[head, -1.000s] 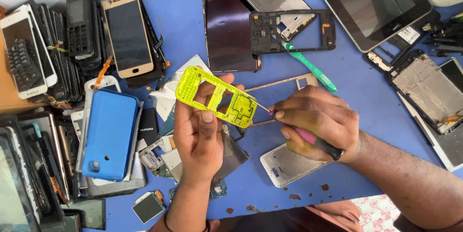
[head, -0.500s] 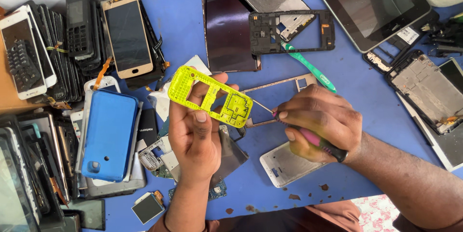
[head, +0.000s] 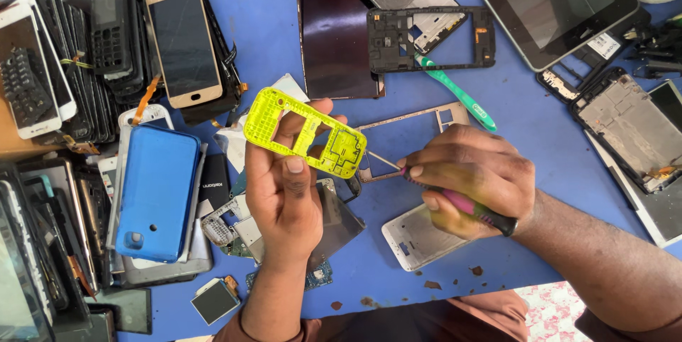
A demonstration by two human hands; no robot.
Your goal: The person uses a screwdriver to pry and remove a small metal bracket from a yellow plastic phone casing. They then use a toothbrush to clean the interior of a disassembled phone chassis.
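Observation:
My left hand (head: pixel 284 193) holds up a bright yellow plastic phone frame (head: pixel 305 132) between thumb and fingers, above the blue table (head: pixel 270 22). My right hand (head: pixel 469 182) grips a small screwdriver (head: pixel 462 203) with a pink and black handle; its thin metal tip points left and touches the frame's right end. Under the hands lie a bare metal phone frame (head: pixel 405 136) and a white phone back (head: pixel 415 239).
A blue phone cover (head: pixel 156 193) lies left of my left hand on stacked phones. Piles of old phones (head: pixel 106 51) crowd the left edge. A dark screen panel (head: pixel 334 33), a black frame (head: pixel 426 40), a green toothbrush (head: pixel 458 93), a tablet (head: pixel 547 1) and opened phones (head: pixel 629 129) lie behind and to the right.
My left hand has turned the yellow frame slightly and drawn it a little left and lower. The screwdriver tip stays against the frame's right end.

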